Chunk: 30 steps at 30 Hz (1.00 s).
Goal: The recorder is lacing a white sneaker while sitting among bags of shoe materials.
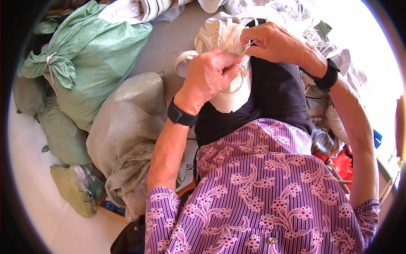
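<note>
In the view from my head, the middle of the white shoe (230,99) is partly hidden behind my hands, so I can't follow the whole lace (245,71). The shoe is in front of me over my dark trousers (275,91), toe toward me; whether it rests on my leg is hard to tell. A pale rounded piece (182,64) beside it is partly covered by my left hand (210,75), and I can't make out what it is. The row of white shoes (146,9) at the top is cut off by the edge, and bright light washes out much of the right side.

My left fingers are curled in, thumb and forefinger close together at the lace over the front of the shoe; the other fingertips are out of sight. My right hand (277,45) has its thumb and forefinger nearly together, pinching lace near the shoe's opening, its other fingers bent and mostly hidden. The green sack (103,63) and grey sack (131,101) stand to my left, well apart from my fingers.
</note>
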Tool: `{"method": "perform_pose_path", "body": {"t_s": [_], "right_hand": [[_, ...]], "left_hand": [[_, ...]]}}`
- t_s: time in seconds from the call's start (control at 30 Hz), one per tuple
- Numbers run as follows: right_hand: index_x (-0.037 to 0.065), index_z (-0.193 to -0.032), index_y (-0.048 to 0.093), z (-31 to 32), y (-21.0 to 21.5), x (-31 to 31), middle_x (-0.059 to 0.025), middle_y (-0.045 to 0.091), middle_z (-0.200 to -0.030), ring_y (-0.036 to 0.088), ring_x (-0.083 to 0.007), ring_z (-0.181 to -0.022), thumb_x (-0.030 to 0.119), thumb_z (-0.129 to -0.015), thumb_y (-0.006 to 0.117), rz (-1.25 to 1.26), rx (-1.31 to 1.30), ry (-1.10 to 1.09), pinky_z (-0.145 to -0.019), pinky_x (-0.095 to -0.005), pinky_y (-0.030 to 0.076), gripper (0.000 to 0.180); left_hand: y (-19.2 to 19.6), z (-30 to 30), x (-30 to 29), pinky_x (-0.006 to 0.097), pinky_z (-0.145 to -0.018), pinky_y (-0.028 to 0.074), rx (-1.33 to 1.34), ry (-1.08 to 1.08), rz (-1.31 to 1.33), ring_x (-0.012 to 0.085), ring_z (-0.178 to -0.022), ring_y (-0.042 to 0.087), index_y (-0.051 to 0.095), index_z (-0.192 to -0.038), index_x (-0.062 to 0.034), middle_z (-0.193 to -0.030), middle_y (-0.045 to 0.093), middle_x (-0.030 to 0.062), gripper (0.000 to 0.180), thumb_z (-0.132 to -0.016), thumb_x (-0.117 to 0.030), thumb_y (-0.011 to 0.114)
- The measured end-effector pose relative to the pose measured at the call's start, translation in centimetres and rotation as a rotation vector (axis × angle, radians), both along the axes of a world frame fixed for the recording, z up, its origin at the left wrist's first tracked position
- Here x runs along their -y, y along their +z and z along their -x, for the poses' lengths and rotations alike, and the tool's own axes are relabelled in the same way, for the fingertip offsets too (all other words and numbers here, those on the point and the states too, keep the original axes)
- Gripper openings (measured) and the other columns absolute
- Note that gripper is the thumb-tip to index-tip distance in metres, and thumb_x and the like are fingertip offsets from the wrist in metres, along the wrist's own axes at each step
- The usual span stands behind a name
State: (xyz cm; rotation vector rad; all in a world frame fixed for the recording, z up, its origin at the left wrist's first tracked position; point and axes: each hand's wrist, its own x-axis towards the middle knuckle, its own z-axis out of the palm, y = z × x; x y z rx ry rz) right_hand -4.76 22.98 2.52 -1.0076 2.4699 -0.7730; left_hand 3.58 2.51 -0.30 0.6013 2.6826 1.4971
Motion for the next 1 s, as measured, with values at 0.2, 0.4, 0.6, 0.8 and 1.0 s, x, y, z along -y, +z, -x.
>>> {"method": "perform_pose_path", "body": {"t_s": [0.2,0.4,0.6,0.8,1.0], "right_hand": [[0.007,-0.092,0.065,-1.3,0.0,-0.4,-0.0141,0.063,-0.068,0.065,-0.0304,-0.066,0.020,-0.075,0.067,0.081,0.032,-0.092,-0.061,-0.0368,0.050,0.022],[0.007,-0.081,0.066,-5.1,-1.8,0.2,-0.0102,0.065,-0.071,0.065,-0.0296,-0.070,0.012,-0.069,0.066,0.185,-0.071,0.027,-0.064,-0.0393,0.052,0.014],[0.007,-0.075,0.061,-5.0,-1.7,0.3,-0.0084,0.061,-0.070,0.063,-0.0292,-0.067,0.007,-0.068,0.061,0.205,-0.292,-0.059,-0.063,-0.0384,0.051,0.006],[0.007,-0.086,0.059,-4.4,-0.6,-0.2,-0.0121,0.063,-0.078,0.064,-0.0333,-0.076,0.017,-0.075,0.068,0.103,-0.093,-0.197,-0.064,-0.0418,0.050,0.017],[0.005,-0.086,0.058,-2.8,-3.2,-2.0,-0.0115,0.062,-0.077,0.062,-0.0342,-0.074,0.011,-0.077,0.064,0.033,-0.264,-0.043,-0.065,-0.0423,0.049,0.012]], "left_hand": [[0.7,0.9,-0.2,0.027,-0.058,0.047,0.139,-0.074,0.040,0.0130,-0.058,0.055,0.067,-0.085,-0.0008,-0.071,0.061,0.0070,0.010,-0.078,-0.007,0.070],[0.0,0.7,0.0,0.024,-0.057,0.045,0.219,-0.015,0.007,0.0060,-0.059,0.050,0.066,-0.091,-0.0021,-0.071,0.061,0.0026,0.013,-0.079,-0.006,0.070],[0.4,0.9,-0.3,0.022,-0.056,0.042,0.293,-0.028,-0.034,0.0037,-0.060,0.045,0.066,-0.093,-0.0027,-0.069,0.057,-0.0025,0.013,-0.082,-0.008,0.069],[0.4,0.7,0.1,0.021,-0.055,0.039,0.391,0.004,-0.016,0.0019,-0.060,0.042,0.065,-0.089,-0.0018,-0.064,0.051,-0.0060,0.011,-0.082,-0.009,0.071],[-0.3,0.5,0.0,0.026,-0.052,0.041,0.358,0.009,-0.106,0.0076,-0.053,0.045,0.066,-0.084,-0.0045,-0.057,0.051,-0.0004,0.011,-0.078,-0.013,0.071]]}}
